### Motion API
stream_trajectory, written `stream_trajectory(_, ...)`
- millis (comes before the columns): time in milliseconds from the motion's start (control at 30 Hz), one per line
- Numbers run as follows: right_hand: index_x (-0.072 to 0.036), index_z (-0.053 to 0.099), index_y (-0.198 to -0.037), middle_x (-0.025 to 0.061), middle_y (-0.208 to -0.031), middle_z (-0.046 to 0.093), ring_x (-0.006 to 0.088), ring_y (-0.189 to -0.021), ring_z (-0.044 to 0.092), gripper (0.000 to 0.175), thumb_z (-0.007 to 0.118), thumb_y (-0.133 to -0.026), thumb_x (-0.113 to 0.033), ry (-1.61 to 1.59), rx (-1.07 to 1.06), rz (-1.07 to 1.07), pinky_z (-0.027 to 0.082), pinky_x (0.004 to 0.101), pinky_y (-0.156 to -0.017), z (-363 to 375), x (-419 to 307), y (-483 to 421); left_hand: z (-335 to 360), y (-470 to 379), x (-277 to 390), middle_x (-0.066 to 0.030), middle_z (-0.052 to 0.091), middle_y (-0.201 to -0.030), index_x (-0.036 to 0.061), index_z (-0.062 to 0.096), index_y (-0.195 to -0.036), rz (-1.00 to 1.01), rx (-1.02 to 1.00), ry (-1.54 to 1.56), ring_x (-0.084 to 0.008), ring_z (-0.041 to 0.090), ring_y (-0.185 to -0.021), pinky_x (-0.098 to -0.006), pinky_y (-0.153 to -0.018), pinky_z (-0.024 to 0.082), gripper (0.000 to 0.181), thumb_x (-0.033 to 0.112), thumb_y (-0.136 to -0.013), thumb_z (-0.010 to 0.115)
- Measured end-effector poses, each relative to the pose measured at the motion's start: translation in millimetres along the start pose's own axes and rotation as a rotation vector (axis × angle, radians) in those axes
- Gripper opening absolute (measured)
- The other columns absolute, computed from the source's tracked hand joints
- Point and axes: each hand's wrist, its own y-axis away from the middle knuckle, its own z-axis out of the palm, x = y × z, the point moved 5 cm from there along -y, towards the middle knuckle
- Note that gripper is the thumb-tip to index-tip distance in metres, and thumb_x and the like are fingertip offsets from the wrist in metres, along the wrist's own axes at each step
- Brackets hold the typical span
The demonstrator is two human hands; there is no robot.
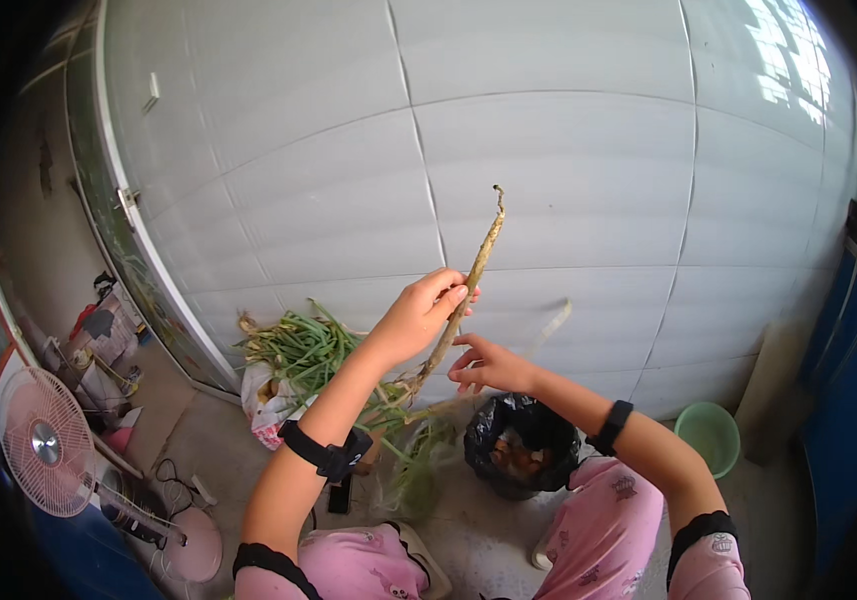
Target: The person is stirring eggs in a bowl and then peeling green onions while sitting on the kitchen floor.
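Note:
My left hand [428, 307] grips a long, thin brown root or stalk [482, 251] around its middle. The stalk slants upward, with a thin curled tip at the top and stringy ends at the bottom. Just right of its lower part is my right hand [492, 364], fingers spread and holding nothing; whether a fingertip touches the stalk I cannot tell. A blurred pale strip [557, 319] shows against the wall beyond my right hand. Below that hand stands a bin lined with a black plastic bag [479, 427], with brown scraps [520, 454] inside. Green leafy stalks [312, 345] are heaped behind my left forearm.
A white plastic bag [260, 401] sits under the greens, and a clear bag [417, 480] of greens lies near a phone [339, 496]. At left is a pink fan [46, 442] with cords. A green basin [707, 439] stands at right. Ahead rises a panelled wall [548, 187].

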Motion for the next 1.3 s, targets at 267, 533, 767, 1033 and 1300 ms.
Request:
stream_trajectory(267, -0.005, 0.045, -0.119, 0.0058, -0.103, 0.056, 0.0113, -0.082, 0.058, 0.047, 0.065, -0.084, -0.030, 0.007, -0.181, 0.002, 0.047, 0.0258, -0.070, 7.5, 33.2, 2.0, 38.4, -24.1, -45.1, -0.0072, 0.055, -0.100, 0.0015, 0.056, -0.108, 0.045, -0.093, -0.148, -0.0154, 0.058, -0.086, -0.0306, -0.079, 0.048, 0.024, 0.020, -0.093, 0.050)
stream_trajectory(533, -0.004, 0.055, -0.114, 0.0037, -0.087, 0.061, 0.0087, -0.083, 0.057, 0.028, 0.050, -0.094, -0.024, -0.097, 0.234, -0.212, 0.047, 0.0247, -0.073, -53.4, 50.0, 4.5, 99.4, 13.0, -25.1, -0.0048, 0.055, -0.087, 0.0039, 0.056, -0.085, 0.671, -0.062, -0.646, -0.0227, 0.054, -0.080, -0.0347, -0.068, 0.045, 0.012, 0.012, -0.076, 0.060)
stream_trajectory(767, -0.004, 0.052, -0.120, 0.0058, -0.091, 0.061, 0.0128, -0.081, 0.059, 0.031, 0.049, -0.095, -0.021, -0.212, 0.141, -0.045, 0.049, 0.0281, -0.077, -54.1, 41.0, 21.9, 141.6, 69.9, -202.1, -0.0144, 0.048, -0.126, 0.0071, 0.043, -0.130, 0.201, -0.471, -1.219, -0.0289, 0.048, -0.113, -0.0466, -0.096, 0.035, 0.077, 0.030, -0.063, 0.075)
stream_trajectory(1033, 0.000, 0.058, -0.105, 0.0017, -0.074, 0.052, 0.0104, -0.068, 0.050, 0.025, 0.050, -0.093, -0.021, -0.333, 0.564, -0.104, 0.044, 0.0252, -0.064, -112.3, 23.4, 52.7, 130.5, 102.5, -269.7, -0.0055, 0.061, -0.076, 0.0083, 0.054, -0.090, 0.154, -0.354, -1.152, -0.0221, 0.064, -0.072, -0.0386, -0.081, 0.045, 0.011, 0.012, -0.082, 0.048)
stream_trajectory(1300, -0.004, 0.058, -0.089, -0.0045, -0.063, 0.040, 0.0052, -0.054, 0.035, 0.022, 0.051, -0.093, -0.025, -0.307, 0.916, -0.339, 0.029, 0.0198, -0.050, -209.0, 11.7, 104.9, 101.5, 112.6, -197.2, -0.0128, 0.060, -0.088, 0.0030, 0.051, -0.094, 0.084, -0.421, -0.833, -0.0313, 0.063, -0.081, -0.0428, -0.066, 0.051, 0.016, 0.008, -0.080, 0.050)
